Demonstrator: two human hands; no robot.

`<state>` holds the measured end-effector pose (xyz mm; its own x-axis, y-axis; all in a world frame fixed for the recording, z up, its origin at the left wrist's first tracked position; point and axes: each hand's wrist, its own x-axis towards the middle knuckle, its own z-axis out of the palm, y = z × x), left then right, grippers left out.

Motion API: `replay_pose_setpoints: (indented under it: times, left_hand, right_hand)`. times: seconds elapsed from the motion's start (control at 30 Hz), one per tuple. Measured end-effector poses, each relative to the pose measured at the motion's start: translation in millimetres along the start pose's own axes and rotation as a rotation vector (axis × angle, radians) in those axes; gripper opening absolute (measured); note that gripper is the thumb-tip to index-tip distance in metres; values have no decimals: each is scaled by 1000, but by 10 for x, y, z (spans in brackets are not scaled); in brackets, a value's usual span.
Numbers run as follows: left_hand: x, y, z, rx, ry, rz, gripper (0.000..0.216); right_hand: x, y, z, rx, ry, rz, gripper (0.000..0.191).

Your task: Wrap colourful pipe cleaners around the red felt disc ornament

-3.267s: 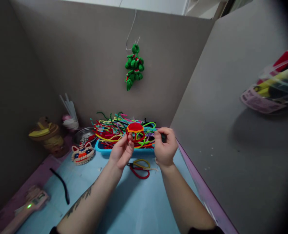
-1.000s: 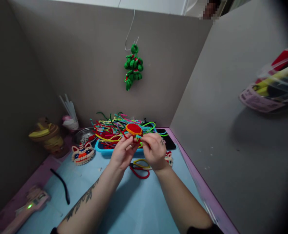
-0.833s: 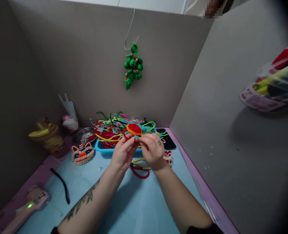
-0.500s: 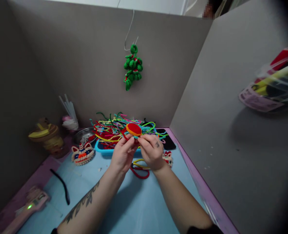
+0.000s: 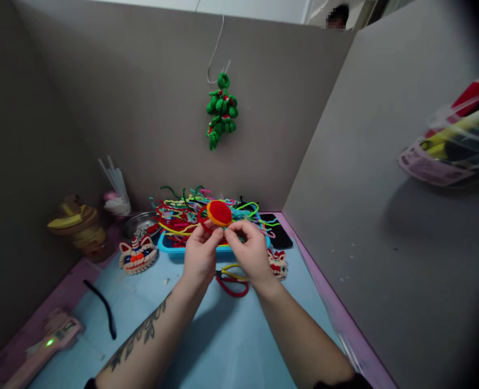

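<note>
Head view: At left on the blue-covered table (image 5: 239,351), a smooth pink device (image 5: 56,336) shows a green light beside a curved black strip (image 5: 103,310). Next comes a beige craft face (image 5: 137,256) of plump segments, then a blue plastic tray (image 5: 171,250) heaped with fuzzy stems (image 5: 182,206). In front of the tray, the left hand (image 5: 201,259) pinches a red-and-orange piece (image 5: 220,212) off the table. Its velvety oval dome faces up, the long axis slanting down to the right, a red loop at its left. The right hand (image 5: 249,251) has its fingers pinched on the lower edge (fingertips partly hide the contact). Below lie scissors (image 5: 235,282) with rounded red and yellow handles.
</note>
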<state>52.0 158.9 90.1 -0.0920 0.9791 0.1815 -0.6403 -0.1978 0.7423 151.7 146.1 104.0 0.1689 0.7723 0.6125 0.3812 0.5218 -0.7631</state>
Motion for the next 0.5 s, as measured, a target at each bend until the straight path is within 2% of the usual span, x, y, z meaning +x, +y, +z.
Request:
replay_pose_setpoints:
  times: [0.1, 0.23, 0.3, 0.5]
  left_hand:
    - [0, -38, -29, 32, 28, 18, 29]
    - [-3, -85, -58, 100, 83, 53, 30]
    - [-2, -96, -57, 133, 78, 65, 31]
    - [-11, -98, -39, 203, 98, 83, 28]
  right_hand:
    - [-9, 2, -17, -36, 22, -40, 10]
    - [-50, 83, -4, -239, 122, -320, 11]
    - [-62, 122, -2, -343, 136, -404, 11]
    - [-34, 125, -52, -562, 124, -523, 13]
